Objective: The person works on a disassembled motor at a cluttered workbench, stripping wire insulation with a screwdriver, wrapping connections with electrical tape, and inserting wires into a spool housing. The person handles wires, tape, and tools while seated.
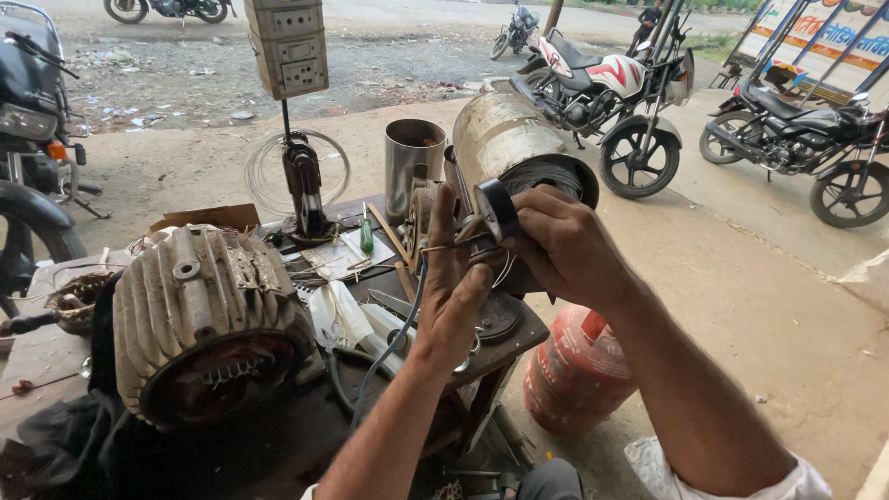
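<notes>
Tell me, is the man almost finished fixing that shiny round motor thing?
Hard to say. Done: the metal motor shell is already open, its wire coils showing. In hand: the right hand holds a small black round part at the opening, while the left hand grips thin wires beside it. Left: the ribbed motor sits open too, untouched.

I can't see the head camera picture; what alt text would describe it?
A person's left hand and right hand hold a small round black part with thin wires against a silver cylindrical motor housing. A ribbed grey motor casing sits on the cluttered workbench; motorcycles stand behind.
</notes>
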Available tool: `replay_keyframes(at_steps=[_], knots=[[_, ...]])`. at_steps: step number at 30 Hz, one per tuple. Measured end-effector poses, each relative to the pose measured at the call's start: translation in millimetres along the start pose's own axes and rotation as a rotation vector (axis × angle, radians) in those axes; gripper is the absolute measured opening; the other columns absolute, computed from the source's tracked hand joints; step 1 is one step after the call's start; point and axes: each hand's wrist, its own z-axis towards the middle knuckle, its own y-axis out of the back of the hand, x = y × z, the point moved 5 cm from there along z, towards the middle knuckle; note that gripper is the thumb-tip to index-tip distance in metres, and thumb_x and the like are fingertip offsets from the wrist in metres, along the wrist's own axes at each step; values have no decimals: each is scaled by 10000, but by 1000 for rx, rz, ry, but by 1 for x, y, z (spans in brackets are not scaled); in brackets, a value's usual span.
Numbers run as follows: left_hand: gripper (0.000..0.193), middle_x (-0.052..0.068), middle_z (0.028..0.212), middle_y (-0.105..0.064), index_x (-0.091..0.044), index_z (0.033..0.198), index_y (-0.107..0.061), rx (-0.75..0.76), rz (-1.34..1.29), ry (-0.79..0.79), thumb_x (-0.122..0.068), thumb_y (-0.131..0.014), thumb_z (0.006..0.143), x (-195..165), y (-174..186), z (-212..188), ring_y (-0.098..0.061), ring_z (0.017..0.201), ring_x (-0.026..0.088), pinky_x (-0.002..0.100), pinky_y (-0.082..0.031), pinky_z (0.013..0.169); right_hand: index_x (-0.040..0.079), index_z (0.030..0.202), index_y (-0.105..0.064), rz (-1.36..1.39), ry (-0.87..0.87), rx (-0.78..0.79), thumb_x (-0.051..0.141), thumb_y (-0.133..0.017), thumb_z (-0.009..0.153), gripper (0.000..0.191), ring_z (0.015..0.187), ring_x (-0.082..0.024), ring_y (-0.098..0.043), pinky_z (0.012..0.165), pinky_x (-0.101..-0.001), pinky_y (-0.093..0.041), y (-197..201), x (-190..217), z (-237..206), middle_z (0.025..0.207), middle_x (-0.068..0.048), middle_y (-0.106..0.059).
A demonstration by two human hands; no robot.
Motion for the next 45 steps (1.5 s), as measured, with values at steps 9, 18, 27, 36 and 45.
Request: replay_keyframes(at_steps=[9, 18, 27, 36, 45], knots=[[870, 120, 1796, -154, -73, 1696, -238, 35, 326, -142, -342, -670, 990, 2, -4, -6, -144, 1690, 220, 420, -178, 1381, 9, 895, -688, 248, -201, 88, 359, -566, 1078, 413, 768, -210, -690, 700, -329, -528, -5, -24, 2, 863, -86, -688], [727, 90, 1218, -630, -29, 1643, -281, -21, 543, 86, 145, -453, 959, -7, 12, -2, -629, 1034, 107, 233, -521, 928, 30, 1136, -704, 501, -387, 106, 69, -643, 993, 161, 851, -118, -663, 754, -277, -545, -2, -9, -13, 914, -74, -712], [756, 123, 1026, -662, -63, 1616, -281, -142, -128, 307, 40, -538, 913, 1, 14, 1, -687, 802, 142, 279, -567, 640, 40, 1087, -726, 341, -208, 6, -20, -683, 921, 181, 848, -147, -753, 746, -279, -589, -6, -5, -16, 941, -60, -736], [683, 127, 1116, -649, -51, 1709, -307, -178, 58, 286, -291, -541, 1114, -10, 18, -5, -658, 838, 133, 263, -541, 662, 32, 1113, -708, 60, 0, -153, 81, -785, 906, 226, 879, -244, -764, 750, -335, -620, -9, 1, -17, 1001, -121, -736], [1041, 151, 1746, -246, -133, 1726, -81, 29, 187, 46, -521, -710, 994, -15, -1, -9, -393, 1525, 264, 422, -351, 1235, 9, 965, -629, 83, -133, -154, 76, -663, 1023, 95, 699, -244, -662, 623, -368, -509, -17, 2, -10, 833, -104, -633]])
